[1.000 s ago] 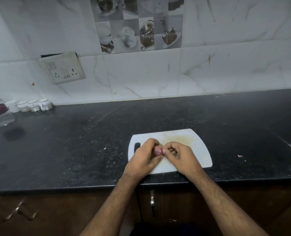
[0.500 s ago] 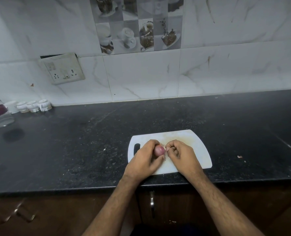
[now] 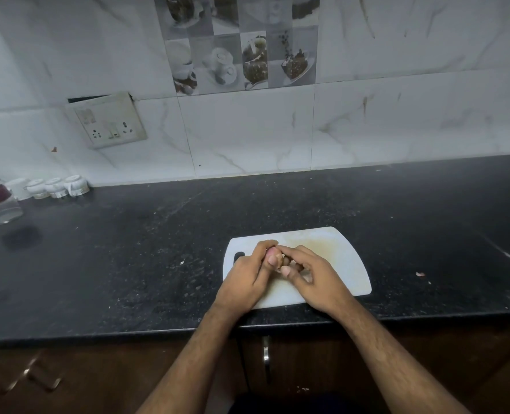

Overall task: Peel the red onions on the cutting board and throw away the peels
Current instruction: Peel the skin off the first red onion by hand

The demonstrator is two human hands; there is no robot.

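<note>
Over the white cutting board [image 3: 346, 258], the left hand [image 3: 244, 279] curls round a red onion [image 3: 272, 251], hiding nearly all of it. The right hand [image 3: 316, 279] has bent fingers meeting it; whether they pinch peel is unclear.

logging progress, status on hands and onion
Left hand grips the onion over the cutting board. Right hand pinches at its skin. Nothing in the way.

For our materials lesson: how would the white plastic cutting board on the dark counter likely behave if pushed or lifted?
The white plastic cutting board looks thin and flat, so probably light and fairly stiff. On the smooth dark counter it might slide easily. Its handle slot should make lifting simple.
</note>
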